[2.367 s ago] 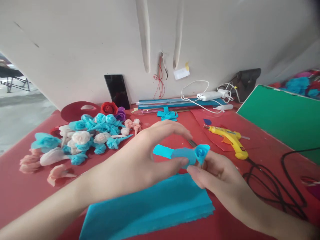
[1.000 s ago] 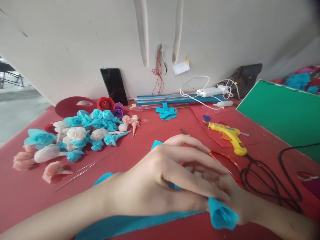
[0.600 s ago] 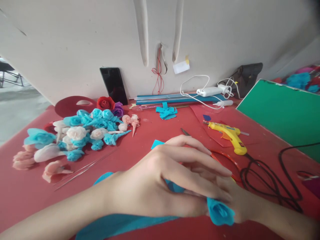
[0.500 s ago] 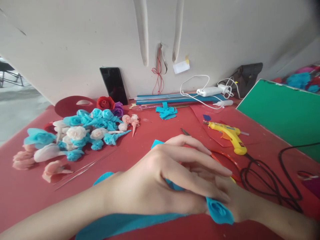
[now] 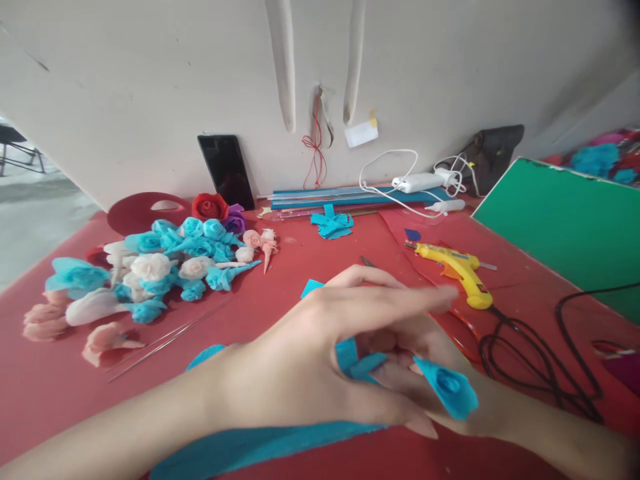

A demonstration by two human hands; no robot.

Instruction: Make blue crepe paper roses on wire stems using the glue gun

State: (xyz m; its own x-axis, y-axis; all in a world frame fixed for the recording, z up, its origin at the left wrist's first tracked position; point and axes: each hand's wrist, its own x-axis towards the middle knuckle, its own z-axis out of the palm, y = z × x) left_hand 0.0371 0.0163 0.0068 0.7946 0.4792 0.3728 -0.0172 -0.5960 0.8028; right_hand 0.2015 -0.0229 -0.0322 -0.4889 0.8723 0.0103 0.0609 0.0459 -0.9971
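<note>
My left hand (image 5: 300, 353) reaches across the middle with its fingers stretched out and its thumb apart, and nothing is gripped in it. Partly hidden behind it, my right hand (image 5: 430, 340) has its fingers curled around the base of a blue crepe-paper rosebud (image 5: 450, 390). The bud's rolled opening tilts toward the lower right. A blue paper strip (image 5: 360, 360) shows in the gap between my left thumb and fingers; where it ends is hidden. Beneath my left forearm lies a larger sheet of blue crepe paper (image 5: 260, 453).
Paper flowers (image 5: 153, 267) are heaped at the left, beside thin wires (image 5: 165, 343). Scissors (image 5: 465, 327) lie partly hidden behind my right hand. Farther right are a yellow glue gun (image 5: 463, 270), its black cord (image 5: 535, 353) and a green board (image 5: 560, 227). Cut blue pieces (image 5: 331, 223) lie farther back.
My left fingers have lifted and spread from the rosebud, and the thumb has come away below it. The bud has shifted slightly up and right, with more of the right hand showing.
</note>
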